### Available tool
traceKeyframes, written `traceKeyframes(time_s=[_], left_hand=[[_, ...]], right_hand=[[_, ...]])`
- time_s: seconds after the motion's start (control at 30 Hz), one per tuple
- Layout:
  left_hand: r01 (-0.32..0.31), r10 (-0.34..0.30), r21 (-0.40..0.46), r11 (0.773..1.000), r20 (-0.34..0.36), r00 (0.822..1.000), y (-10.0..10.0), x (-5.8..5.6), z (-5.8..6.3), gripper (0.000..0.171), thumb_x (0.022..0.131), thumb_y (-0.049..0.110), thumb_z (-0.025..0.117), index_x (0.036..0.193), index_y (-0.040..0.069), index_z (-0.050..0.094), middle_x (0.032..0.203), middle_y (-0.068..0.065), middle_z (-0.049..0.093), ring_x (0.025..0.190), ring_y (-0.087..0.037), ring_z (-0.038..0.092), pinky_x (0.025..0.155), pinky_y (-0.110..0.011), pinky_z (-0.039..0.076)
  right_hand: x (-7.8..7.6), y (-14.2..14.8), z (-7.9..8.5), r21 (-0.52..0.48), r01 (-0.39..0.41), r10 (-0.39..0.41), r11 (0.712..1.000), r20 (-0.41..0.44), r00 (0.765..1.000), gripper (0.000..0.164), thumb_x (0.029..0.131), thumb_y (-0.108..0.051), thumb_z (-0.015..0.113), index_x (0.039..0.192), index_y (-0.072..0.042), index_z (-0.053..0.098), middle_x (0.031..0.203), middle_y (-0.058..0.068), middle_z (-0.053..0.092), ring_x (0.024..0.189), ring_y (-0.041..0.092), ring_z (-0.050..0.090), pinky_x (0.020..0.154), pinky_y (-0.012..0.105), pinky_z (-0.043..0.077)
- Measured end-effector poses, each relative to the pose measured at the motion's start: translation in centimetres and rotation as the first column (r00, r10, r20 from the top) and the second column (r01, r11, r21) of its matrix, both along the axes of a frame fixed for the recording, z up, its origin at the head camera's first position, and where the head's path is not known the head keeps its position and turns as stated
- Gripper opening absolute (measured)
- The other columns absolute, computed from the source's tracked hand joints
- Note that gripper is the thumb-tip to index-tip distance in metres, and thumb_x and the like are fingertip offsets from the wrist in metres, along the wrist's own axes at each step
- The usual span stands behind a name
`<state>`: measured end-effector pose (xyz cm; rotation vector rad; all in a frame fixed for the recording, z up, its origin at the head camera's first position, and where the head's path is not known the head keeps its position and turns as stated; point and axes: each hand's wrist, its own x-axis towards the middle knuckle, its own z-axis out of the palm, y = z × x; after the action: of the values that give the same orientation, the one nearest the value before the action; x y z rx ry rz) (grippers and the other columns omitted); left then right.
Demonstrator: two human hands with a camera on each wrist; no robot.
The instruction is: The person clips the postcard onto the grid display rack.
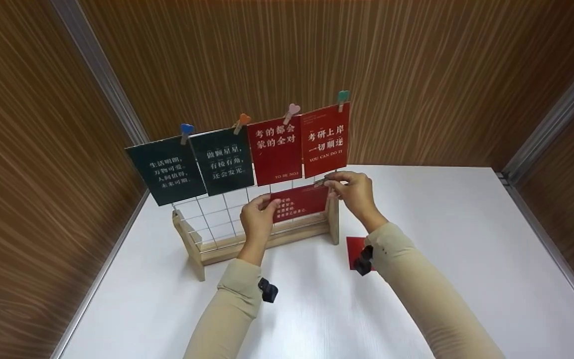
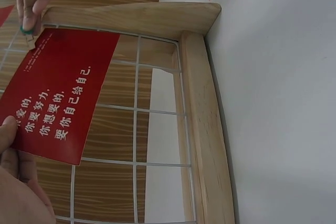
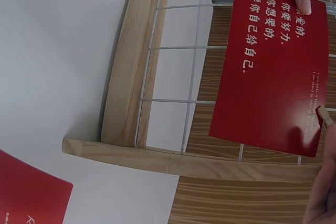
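Note:
A red card with white Chinese lettering point(image 1: 303, 202) is held against the lower part of a wire grid rack point(image 1: 224, 208). My left hand point(image 1: 257, 220) pinches the card's left end between thumb and fingers. At the card's upper right, my right hand point(image 1: 359, 197) pinches a small wooden clothespin with a green top point(image 2: 29, 36). The clothespin's wooden tip overlaps the card's edge in the right wrist view. Above my hands, two dark green cards and two red cards point(image 1: 276, 154) hang in a row, each under its own clothespin.
The rack stands on a wooden frame point(image 1: 267, 245) on a white table point(image 1: 441, 239). Another red card point(image 1: 354, 249) lies on the table near my right sleeve, partly hidden by it. Wood-grain panels point(image 1: 416, 75) rise behind and at both sides.

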<state>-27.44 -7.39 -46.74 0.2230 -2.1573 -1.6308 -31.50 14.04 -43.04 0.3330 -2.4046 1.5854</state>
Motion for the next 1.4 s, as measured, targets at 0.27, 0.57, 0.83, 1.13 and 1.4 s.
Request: traceKeyframes(time_s=[0.27, 0.57, 0.83, 1.13, 1.4], left_hand=[[-0.009, 0.009, 0.011, 1.0, -0.016, 1.0, 0.2, -0.1, -0.1, 0.02, 0.082, 0.011, 0.076, 0.097, -0.002, 0.073, 0.091, -0.013, 0.071, 0.087, -0.024, 0.067, 0.077, -0.037, 0.052], [-0.024, 0.024, 0.01, 1.0, -0.03, 0.999, 0.3, -0.2, 0.1, 0.019, 0.081, 0.012, 0.077, 0.094, -0.001, 0.073, 0.087, -0.012, 0.072, 0.082, -0.023, 0.068, 0.073, -0.037, 0.052], [-0.043, 0.045, 0.034, 0.998, -0.039, 0.998, 0.3, 0.1, -0.1, 0.017, 0.08, 0.014, 0.078, 0.091, 0.002, 0.073, 0.084, -0.008, 0.071, 0.078, -0.019, 0.067, 0.071, -0.034, 0.051], [-0.062, 0.067, 0.052, 0.997, -0.107, 0.992, -0.4, 0.6, -0.7, 0.015, 0.078, 0.012, 0.079, 0.089, 0.004, 0.072, 0.084, -0.005, 0.071, 0.078, -0.017, 0.067, 0.072, -0.033, 0.052], [-0.055, 0.065, 0.083, 0.995, -0.133, 0.989, -1.0, 1.4, -2.0, 0.019, 0.078, 0.012, 0.08, 0.092, 0.003, 0.07, 0.088, -0.006, 0.071, 0.082, -0.018, 0.067, 0.08, -0.033, 0.051]], right_hand=[[-0.2, -0.3, 0.1, 0.01, -0.024, 0.023, 1.0, 0.053, 0.998, 0.015, 0.087, -0.003, 0.067, 0.1, 0.002, 0.071, 0.087, 0.011, 0.07, 0.061, 0.02, 0.067, 0.066, 0.043, 0.055], [-0.2, -0.3, 0.3, 0.049, -0.039, 0.037, 0.998, 0.043, 0.998, 0.019, 0.087, -0.005, 0.068, 0.106, 0.001, 0.07, 0.091, 0.011, 0.069, 0.067, 0.031, 0.068, 0.06, 0.029, 0.055], [0.0, -0.4, -0.3, 0.115, 0.014, -0.01, 0.993, -0.032, 0.999, 0.023, 0.087, -0.008, 0.07, 0.109, -0.003, 0.07, 0.097, 0.007, 0.07, 0.078, 0.017, 0.064, 0.062, 0.021, 0.053], [0.5, 0.0, -0.9, -0.009, -0.003, 0.003, 1.0, -0.025, 1.0, 0.027, 0.086, -0.008, 0.071, 0.113, -0.002, 0.068, 0.105, 0.008, 0.068, 0.074, 0.019, 0.068, 0.062, 0.025, 0.055], [1.1, 1.3, -1.6, -0.066, -0.015, 0.009, 0.998, -0.083, 0.997, 0.037, 0.084, -0.019, 0.074, 0.117, -0.005, 0.067, 0.111, 0.006, 0.068, 0.074, 0.023, 0.068, 0.061, 0.025, 0.054]])
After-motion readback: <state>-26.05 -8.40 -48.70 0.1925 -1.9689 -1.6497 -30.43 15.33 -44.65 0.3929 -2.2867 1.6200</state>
